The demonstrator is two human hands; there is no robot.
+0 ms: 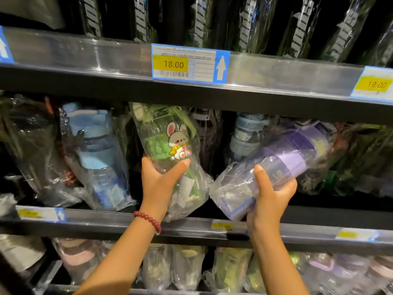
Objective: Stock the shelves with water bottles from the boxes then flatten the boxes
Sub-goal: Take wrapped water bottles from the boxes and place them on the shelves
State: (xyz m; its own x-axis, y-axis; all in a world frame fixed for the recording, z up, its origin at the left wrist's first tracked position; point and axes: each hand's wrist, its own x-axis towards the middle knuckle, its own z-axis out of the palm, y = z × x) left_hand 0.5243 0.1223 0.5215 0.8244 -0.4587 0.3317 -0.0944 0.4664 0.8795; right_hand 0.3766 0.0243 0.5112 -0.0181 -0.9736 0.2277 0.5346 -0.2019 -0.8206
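- Red beads ring the left wrist: a bracelet (148, 220) sits just below the left hand (158, 179), nearest the camera along with both bare forearms.
- The left hand grips the lower body of a green bottle (168, 141) wrapped in clear plastic, thumb pressed across its front just under a printed rabbit, fingers curled behind it.
- The green bottle stands nearly upright, tilted slightly left, its wrapped base hanging over the front edge of the middle shelf (106, 224) and its cap up under the shelf above.
- The right hand (271, 194) holds a purple bottle (282, 165), also bagged in clear plastic, thumb laid along its near side and fingers curled round the underside.
- The purple bottle lies tilted, base low toward the centre and cap raised toward the right, above the middle shelf's front edge; its wrapping touches that of the green bottle.
- Below, the lowest visible shelf carries a row of wrapped bottles (229, 269) in pale pink, green and lilac.
- Further back on the middle shelf, a wrapped blue bottle (95, 150) leans at left, and a grey-blue bottle (246, 135) stands behind the two held ones.
- Above, a price tag (182, 63) reading 18.00 is on the upper shelf rail, with a second tag (375, 84) at right.
- Farthest up, dark wrapped bottles (244, 24) line the top shelf.
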